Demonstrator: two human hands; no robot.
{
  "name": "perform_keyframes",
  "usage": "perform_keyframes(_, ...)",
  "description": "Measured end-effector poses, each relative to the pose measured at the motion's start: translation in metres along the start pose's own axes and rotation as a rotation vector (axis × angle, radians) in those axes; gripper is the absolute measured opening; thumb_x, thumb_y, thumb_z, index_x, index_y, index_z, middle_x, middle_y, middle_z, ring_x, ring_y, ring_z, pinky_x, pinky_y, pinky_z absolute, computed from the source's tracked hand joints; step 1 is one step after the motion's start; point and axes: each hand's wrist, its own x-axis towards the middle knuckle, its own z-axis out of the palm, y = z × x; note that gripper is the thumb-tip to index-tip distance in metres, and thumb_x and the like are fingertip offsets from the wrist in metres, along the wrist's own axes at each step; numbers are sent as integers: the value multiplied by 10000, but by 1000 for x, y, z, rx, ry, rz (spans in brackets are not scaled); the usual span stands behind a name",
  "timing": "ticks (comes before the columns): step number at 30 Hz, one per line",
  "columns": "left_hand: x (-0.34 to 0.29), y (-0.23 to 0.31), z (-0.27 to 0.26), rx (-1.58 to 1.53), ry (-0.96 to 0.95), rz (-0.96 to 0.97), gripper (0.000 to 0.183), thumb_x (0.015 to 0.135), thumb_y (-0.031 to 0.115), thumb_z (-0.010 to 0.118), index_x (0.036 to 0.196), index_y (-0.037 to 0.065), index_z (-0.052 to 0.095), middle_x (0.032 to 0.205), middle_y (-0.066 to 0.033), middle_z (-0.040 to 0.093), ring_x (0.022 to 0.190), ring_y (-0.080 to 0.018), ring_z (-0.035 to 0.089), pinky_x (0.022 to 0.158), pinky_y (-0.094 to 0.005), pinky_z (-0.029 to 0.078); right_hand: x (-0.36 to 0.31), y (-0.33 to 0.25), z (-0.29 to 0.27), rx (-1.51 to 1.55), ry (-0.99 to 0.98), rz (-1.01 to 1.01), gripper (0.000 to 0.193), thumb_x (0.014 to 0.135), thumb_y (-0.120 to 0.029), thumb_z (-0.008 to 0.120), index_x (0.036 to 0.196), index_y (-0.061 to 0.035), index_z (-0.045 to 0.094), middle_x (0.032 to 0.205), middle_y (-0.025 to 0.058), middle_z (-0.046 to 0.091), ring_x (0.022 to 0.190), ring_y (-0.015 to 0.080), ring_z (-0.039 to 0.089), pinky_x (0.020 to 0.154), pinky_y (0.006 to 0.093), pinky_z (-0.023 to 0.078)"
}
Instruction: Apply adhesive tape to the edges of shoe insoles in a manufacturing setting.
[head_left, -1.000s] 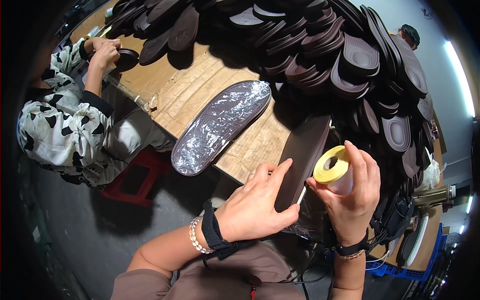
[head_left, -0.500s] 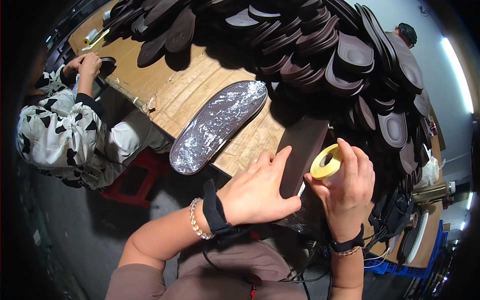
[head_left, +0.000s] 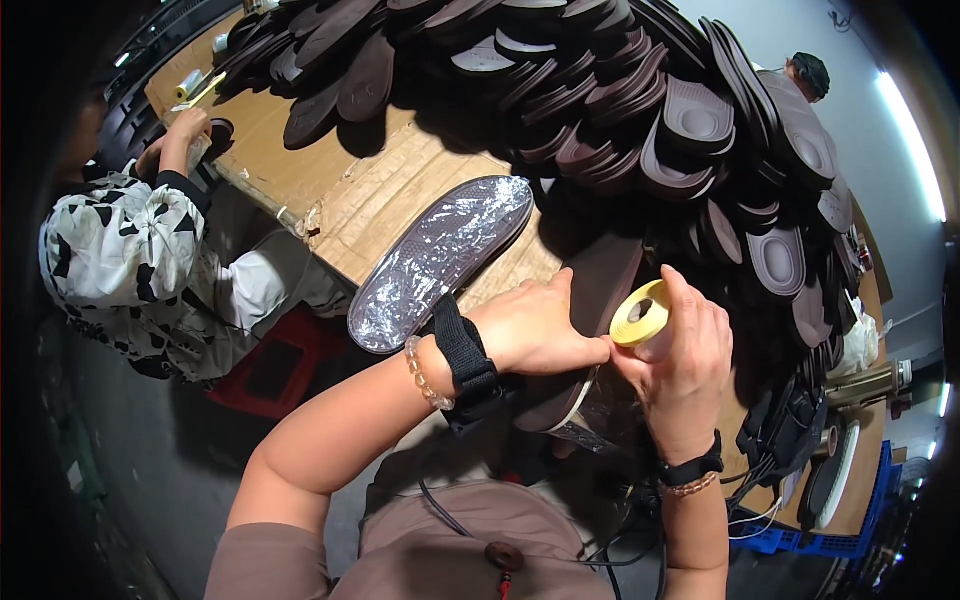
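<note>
My left hand (head_left: 520, 325) is across the middle of a dark brown shoe sole (head_left: 612, 265), gripping it, its thumb reaching toward the right hand. My right hand (head_left: 682, 350) is closed around a roll of clear film with a yellow rim (head_left: 640, 315), close against the sole's right side. Clear film (head_left: 585, 436) hangs below the sole's near end. The left fingers' undersides are hidden. On the table, left of my hands, rests another brown sole wrapped in shiny clear film (head_left: 440, 260).
A large heap of brown soles (head_left: 610, 100) covers the table's far and right side. Brown cardboard (head_left: 350, 225) covers the tabletop. At the left a person in a black-and-white top (head_left: 130, 250) works beside a red stool (head_left: 265, 375). Black cables (head_left: 770, 440) lie at the right.
My left hand has moved right along the sole, its thumb now meeting the right hand. The sole's near end has come into view below the left hand. The roll has shifted slightly left.
</note>
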Motion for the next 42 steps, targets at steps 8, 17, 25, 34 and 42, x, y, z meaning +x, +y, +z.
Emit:
perform_keyframes(8,-9,-2,5,-39,23,-42,1118,784,584,665,1639,-22,276,1424,-388,530,1272,-506,608,1087,-463,500,8,15,-11,121,-141,-50,893,780,-314,873,1512,-18,456,1186,174,590,1064,342,591,983,441,466)
perform_keyframes(17,-49,-10,23,-170,63,73,1015,862,475,689,1612,-74,283,1465,-370,466,1318,-471,573,1130,-421,462,9,23,-45,605,-281,-11,798,649,-285,981,1328,-25,652,1105,158,663,1003,328,689,871,404,560)
perform_keyframes(25,-46,-7,31,-191,43,56,982,879,483,685,1606,-63,315,1456,-358,477,1292,-475,590,1109,-419,480,1,10,-22,145,64,64,815,619,-217,975,1358,-93,655,1115,137,594,974,326,635,828,433,535)
perform_keyframes(34,-45,-8,33,-184,44,56,984,887,499,676,1608,-64,312,1471,-358,467,1303,-477,584,1120,-430,473,6,0,-22,72,64,55,836,604,-221,976,1367,-106,654,1121,134,578,980,331,621,831,444,521)
perform_keyframes(42,-45,-8,34,-196,43,59,982,892,501,668,1604,-73,312,1483,-366,455,1322,-479,572,1132,-430,465,7,-3,-22,48,57,55,839,596,-222,976,1361,-97,656,1127,134,580,987,331,620,838,447,517)
